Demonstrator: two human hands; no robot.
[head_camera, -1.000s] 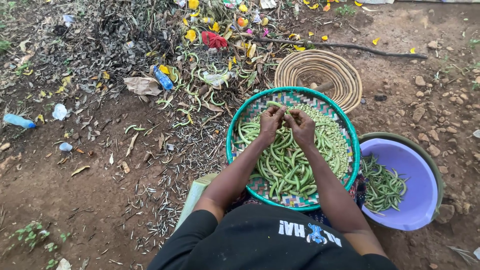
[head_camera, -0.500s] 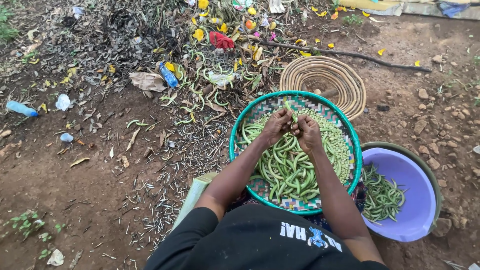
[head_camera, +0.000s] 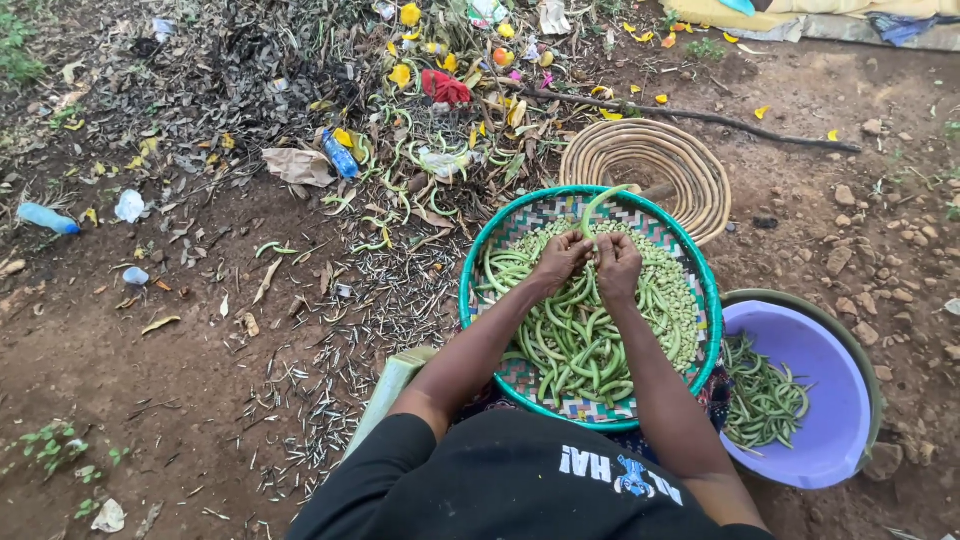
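my left hand (head_camera: 562, 258) and right hand (head_camera: 618, 262) pinch one bean pod (head_camera: 597, 207) mid-frame; shelled beans (head_camera: 675, 300) lie beside many unopened pods (head_camera: 575, 345) in the tray (head_camera: 480, 255).

A curved green bean pod (head_camera: 597, 207) arcs upward above the heaped woven tray (head_camera: 480, 262).

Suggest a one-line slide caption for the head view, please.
Both hands, left hand and right hand, split a green pod over a teal-rimmed woven tray beside a purple basin.
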